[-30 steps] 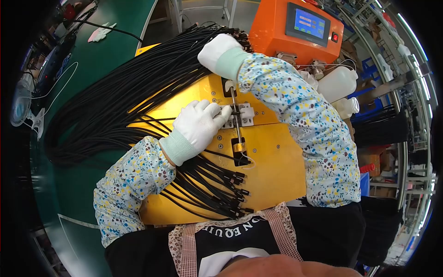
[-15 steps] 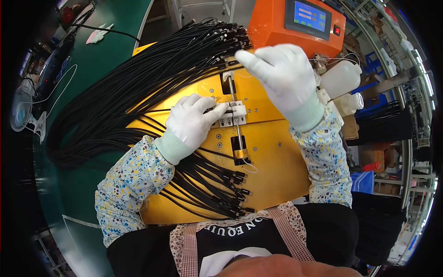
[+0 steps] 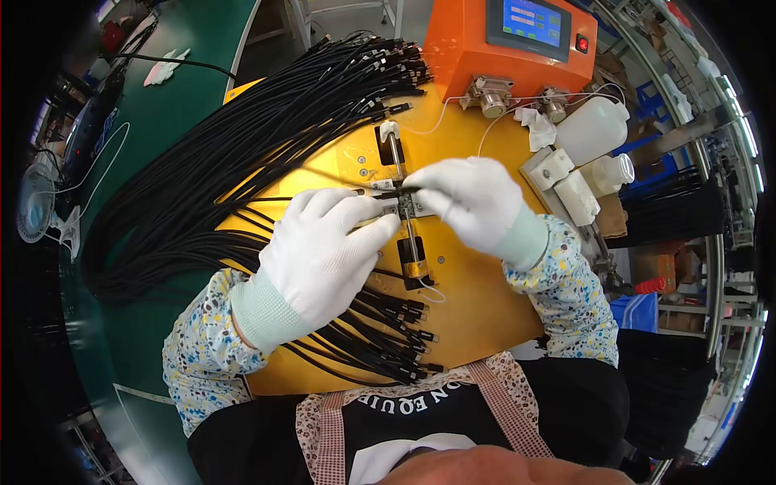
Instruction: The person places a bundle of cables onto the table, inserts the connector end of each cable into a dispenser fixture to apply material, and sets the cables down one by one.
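Both of my hands wear white gloves and meet over a small metal clamp fixture (image 3: 406, 212) on a yellow plate (image 3: 477, 299). Between the thumb and fingers of my right hand (image 3: 473, 208) is the dark end of a black cable (image 3: 411, 189), just above the fixture. My left hand (image 3: 319, 255) is at the fixture's left side, its fingertips closed around a cable end that they partly hide. Metal rods (image 3: 394, 149) run to the fixture from both sides. Near my left wrist fan out several black cables with plug ends (image 3: 404, 343).
A large bundle of black cables (image 3: 218, 145) curves across the left side. An orange machine with a screen (image 3: 529, 28) stands at the back. To the right are a white jug (image 3: 594, 129) and a small bottle (image 3: 610, 174). A small fan (image 3: 36, 194) stands far left.
My right hand has come down from near the orange machine to the fixture with a cable end in it. My left hand has shifted slightly down and towards me.
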### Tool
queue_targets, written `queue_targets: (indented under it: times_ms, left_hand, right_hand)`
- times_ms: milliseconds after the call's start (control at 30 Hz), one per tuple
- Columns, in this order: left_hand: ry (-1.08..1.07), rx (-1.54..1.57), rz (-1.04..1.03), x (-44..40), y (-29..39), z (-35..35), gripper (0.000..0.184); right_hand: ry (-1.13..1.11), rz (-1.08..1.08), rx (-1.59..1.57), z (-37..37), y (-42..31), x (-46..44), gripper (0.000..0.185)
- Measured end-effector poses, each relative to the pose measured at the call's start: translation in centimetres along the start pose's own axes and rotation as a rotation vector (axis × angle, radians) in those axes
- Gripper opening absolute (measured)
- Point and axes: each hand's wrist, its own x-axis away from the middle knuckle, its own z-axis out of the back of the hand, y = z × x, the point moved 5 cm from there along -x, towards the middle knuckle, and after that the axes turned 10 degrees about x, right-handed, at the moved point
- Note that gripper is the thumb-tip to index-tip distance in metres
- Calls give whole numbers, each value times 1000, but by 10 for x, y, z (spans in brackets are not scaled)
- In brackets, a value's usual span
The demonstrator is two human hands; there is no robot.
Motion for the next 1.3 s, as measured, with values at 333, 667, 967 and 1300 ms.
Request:
queue_targets:
  times_ms: [333,667,967,1300]
  left_hand:
    - [-24,43,230,3,-51,-21,9]
    - [49,-129,90,3,-43,-38,50]
    - [-66,-208,9,9,-54,-50,43]
    - [-98,-237,-33,4,-50,-45,46]
  right_hand:
    - [209,-219,-155,8,17,-4,15]
    - [79,-59,-20,-26,18,-4,13]
    - [217,-123,-52,5,30,-19,12]
    - [-557,125,956,-68,-5,-144,11]
